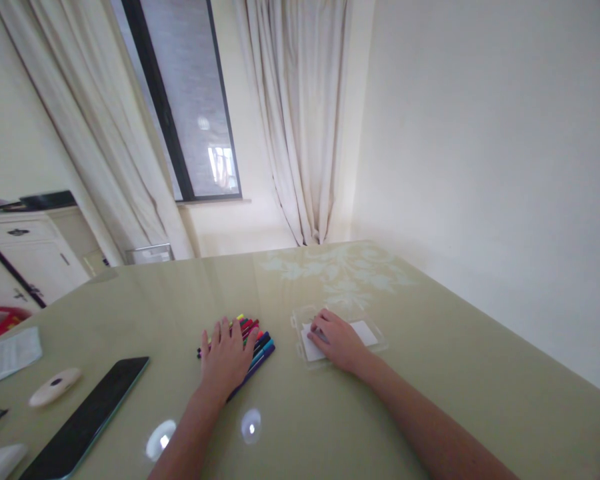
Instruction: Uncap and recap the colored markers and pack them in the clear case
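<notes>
Several coloured felt-tip pens (261, 355) lie side by side in a bundle on the table, their caps pointing away and to the right. My left hand (226, 353) rests flat over them with its fingers spread, hiding their middle parts. To the right, a clear plastic case (380, 339) lies on the table with white paper (364, 331) in or on it. My right hand (336, 337) is over the paper, its fingers curled down. Whether those fingers pinch anything is hidden from this angle.
A dark tablet or phone (87, 417) lies at the left, beside a white oval object (55, 387). Further left are a folded white cloth or mask (10, 355) and a red item (3, 321). The greenish glossy table (455, 380) meets a wall on the right.
</notes>
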`<state>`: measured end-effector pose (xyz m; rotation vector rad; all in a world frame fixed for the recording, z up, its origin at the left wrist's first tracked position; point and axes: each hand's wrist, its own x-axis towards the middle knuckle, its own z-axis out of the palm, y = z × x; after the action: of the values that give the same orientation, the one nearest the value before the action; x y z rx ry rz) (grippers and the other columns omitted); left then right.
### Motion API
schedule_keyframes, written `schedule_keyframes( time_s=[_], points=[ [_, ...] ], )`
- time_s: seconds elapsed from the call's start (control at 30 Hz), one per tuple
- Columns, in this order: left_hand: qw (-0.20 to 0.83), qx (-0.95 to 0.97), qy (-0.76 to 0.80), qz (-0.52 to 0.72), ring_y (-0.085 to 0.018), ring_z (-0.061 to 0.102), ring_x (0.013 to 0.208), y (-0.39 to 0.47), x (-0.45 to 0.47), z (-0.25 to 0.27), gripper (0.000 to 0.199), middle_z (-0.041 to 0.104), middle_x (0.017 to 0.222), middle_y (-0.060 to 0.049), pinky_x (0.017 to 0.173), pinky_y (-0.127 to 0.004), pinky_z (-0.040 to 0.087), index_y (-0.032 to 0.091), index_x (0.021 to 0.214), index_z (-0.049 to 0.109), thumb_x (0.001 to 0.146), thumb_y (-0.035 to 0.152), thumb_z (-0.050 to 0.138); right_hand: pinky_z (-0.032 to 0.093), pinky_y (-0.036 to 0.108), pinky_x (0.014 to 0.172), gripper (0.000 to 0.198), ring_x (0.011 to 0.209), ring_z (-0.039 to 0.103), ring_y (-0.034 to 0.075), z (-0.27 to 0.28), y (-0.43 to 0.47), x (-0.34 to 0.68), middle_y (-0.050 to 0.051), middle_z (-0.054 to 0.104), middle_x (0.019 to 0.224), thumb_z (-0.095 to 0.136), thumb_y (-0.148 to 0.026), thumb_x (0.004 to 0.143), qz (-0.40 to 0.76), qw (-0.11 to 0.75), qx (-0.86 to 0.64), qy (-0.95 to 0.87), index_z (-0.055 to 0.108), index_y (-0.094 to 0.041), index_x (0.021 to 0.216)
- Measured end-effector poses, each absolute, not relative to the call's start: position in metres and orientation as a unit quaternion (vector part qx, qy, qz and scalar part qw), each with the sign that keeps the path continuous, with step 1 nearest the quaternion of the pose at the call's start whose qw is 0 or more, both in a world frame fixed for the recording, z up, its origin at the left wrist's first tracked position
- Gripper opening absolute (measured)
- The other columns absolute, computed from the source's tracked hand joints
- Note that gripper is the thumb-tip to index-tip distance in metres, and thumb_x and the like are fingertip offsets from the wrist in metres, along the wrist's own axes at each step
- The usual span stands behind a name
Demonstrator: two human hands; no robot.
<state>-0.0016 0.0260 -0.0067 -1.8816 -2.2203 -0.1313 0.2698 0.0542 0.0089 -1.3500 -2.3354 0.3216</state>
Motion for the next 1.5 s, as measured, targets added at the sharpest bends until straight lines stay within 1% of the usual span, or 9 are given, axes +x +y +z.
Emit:
schedule_keyframes(
  time_s=[0.1,0.23,0.47,0.73,0.93,1.17,1.33,1.43,1.5],
  points=[
    [0.127,-0.613,-0.777,-0.062,-0.040,0.041,0.146,0.024,0.009,-0.006,0.069,0.049,0.154,-0.024,0.120,-0.061,0.021,0.009,0.146,0.053,0.103,0.056,0.028,0.045,0.031,0.090,0.013,0.100,0.062,0.021,0.009,0.054,0.270,0.008,0.064,0.108,0.059,-0.028,0.099,0.113,0.210,-0.485,-0.841,0.067,-0.018,0.100],
    [0.139,-0.605,-0.783,-0.045,-0.047,0.038,0.145,0.025,0.015,-0.011,0.077,0.041,0.157,-0.030,0.117,-0.060,0.025,0.003,0.150,0.047,0.100,0.060,0.034,0.045,0.031,0.090,0.013,0.100,0.062,0.021,0.009,0.053,0.270,0.008,0.064,0.108,0.059,-0.028,0.099,0.110,0.207,-0.486,-0.842,0.067,-0.019,0.100],
    [0.104,-0.672,-0.733,-0.017,-0.041,0.033,0.150,0.030,-0.002,-0.016,0.077,0.035,0.163,-0.024,0.121,-0.054,0.025,0.005,0.155,0.041,0.101,0.060,0.033,0.045,0.031,0.091,0.014,0.101,0.062,0.021,0.010,0.053,0.269,0.008,0.064,0.108,0.058,-0.028,0.099,0.112,0.203,-0.489,-0.841,0.067,-0.018,0.101],
    [0.119,-0.682,-0.715,-0.094,-0.037,0.034,0.151,0.025,0.002,-0.006,0.066,0.039,0.162,-0.021,0.124,-0.055,0.022,0.007,0.150,0.050,0.103,0.051,0.031,0.045,0.031,0.091,0.015,0.102,0.062,0.022,0.010,0.053,0.269,0.009,0.064,0.108,0.058,-0.029,0.099,0.110,0.195,-0.490,-0.843,0.067,-0.018,0.102],
    [0.114,-0.708,-0.691,-0.094,-0.043,0.028,0.152,0.009,0.022,-0.013,0.075,0.033,0.166,-0.014,0.123,-0.063,0.018,0.017,0.153,0.048,0.095,0.064,0.045,0.045,0.032,0.091,0.015,0.102,0.062,0.022,0.009,0.053,0.269,0.009,0.064,0.109,0.058,-0.029,0.099,0.108,0.193,-0.492,-0.842,0.067,-0.018,0.102],
    [0.116,-0.693,-0.703,-0.104,-0.043,0.035,0.149,0.020,0.012,-0.023,0.071,0.037,0.163,-0.019,0.120,-0.062,0.027,0.012,0.153,0.047,0.098,0.056,0.047,0.045,0.032,0.090,0.014,0.102,0.062,0.022,0.008,0.054,0.268,0.008,0.064,0.108,0.059,-0.029,0.099,0.104,0.193,-0.490,-0.844,0.067,-0.018,0.102],
    [0.143,-0.720,-0.638,-0.234,-0.042,0.044,0.143,0.021,0.016,-0.003,0.059,0.052,0.153,-0.022,0.119,-0.061,0.032,0.010,0.141,0.059,0.098,0.049,0.053,0.045,0.031,0.089,0.013,0.101,0.061,0.022,0.007,0.054,0.268,0.008,0.064,0.107,0.059,-0.029,0.099,0.104,0.200,-0.489,-0.843,0.067,-0.018,0.102],
    [0.171,-0.738,-0.502,-0.416,-0.032,0.057,0.132,-0.004,0.028,0.028,0.039,0.062,0.142,-0.015,0.116,-0.056,0.040,0.019,0.136,0.060,0.101,0.033,0.051,0.044,0.031,0.090,0.013,0.102,0.061,0.022,0.007,0.054,0.269,0.008,0.064,0.107,0.059,-0.028,0.098,0.102,0.202,-0.487,-0.844,0.067,-0.018,0.101],
    [0.173,-0.716,-0.423,-0.528,-0.029,0.059,0.127,-0.031,0.034,0.046,0.037,0.063,0.137,-0.013,0.112,-0.055,0.046,0.024,0.137,0.059,0.100,0.028,0.053,0.044,0.031,0.091,0.013,0.102,0.061,0.021,0.006,0.055,0.269,0.008,0.064,0.108,0.059,-0.028,0.099,0.103,0.203,-0.485,-0.845,0.067,-0.018,0.102]
  ],
)
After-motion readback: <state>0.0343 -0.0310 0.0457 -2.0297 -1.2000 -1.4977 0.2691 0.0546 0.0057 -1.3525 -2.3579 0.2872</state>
